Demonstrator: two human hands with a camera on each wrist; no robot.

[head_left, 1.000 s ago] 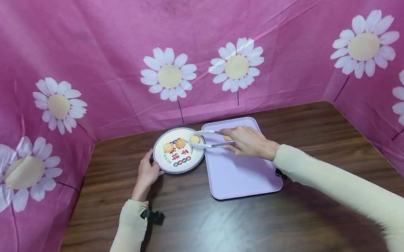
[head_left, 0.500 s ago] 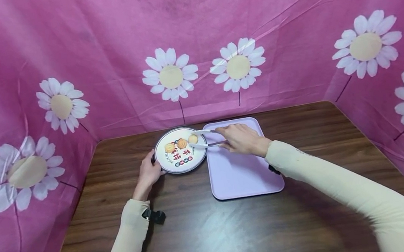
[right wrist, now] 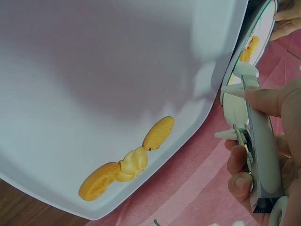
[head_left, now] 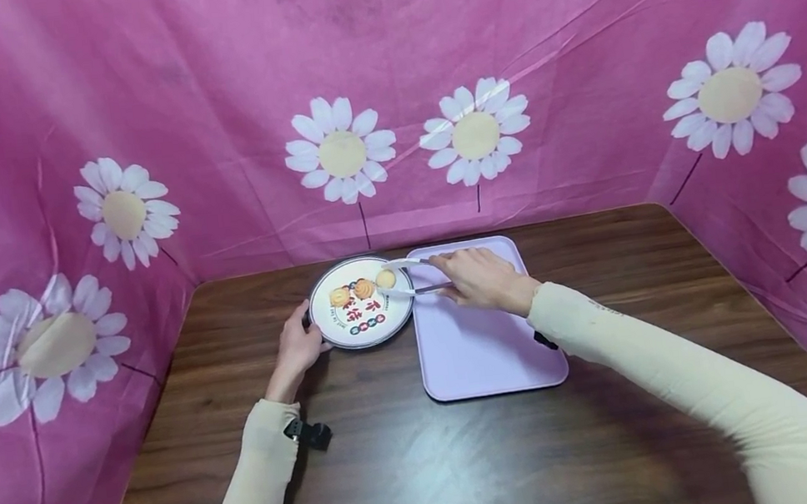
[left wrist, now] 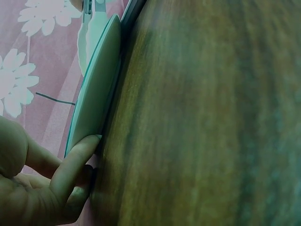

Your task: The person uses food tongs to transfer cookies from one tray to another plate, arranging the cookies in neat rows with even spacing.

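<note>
My left hand (head_left: 297, 345) pinches the left rim of a white plate (head_left: 337, 327) with printed lettering; in the left wrist view its fingers (left wrist: 77, 162) bend against the plate's side. Two golden swirled cookies (head_left: 363, 289) lie on the plate. My right hand (head_left: 480, 276) grips white-tipped metal tongs (head_left: 434, 288) reaching over the plate's right rim. Between the tong tips sits a round pale cookie (head_left: 386, 278); whether the tips touch it, I cannot tell. Seen from the right wrist, three yellow cookies (right wrist: 133, 164) lie along the tray's edge, hidden from the head view by my right hand.
A lilac rectangular tray (head_left: 491, 350) lies directly right of the plate on the brown wooden table (head_left: 430, 467). Pink cloth (head_left: 377, 37) printed with daisies hangs behind the table and along both sides.
My right hand has shifted slightly left with the tongs, and the pale cookie sits farther in over the plate. A cookie on the tray is now covered by the hand. My left hand stays put.
</note>
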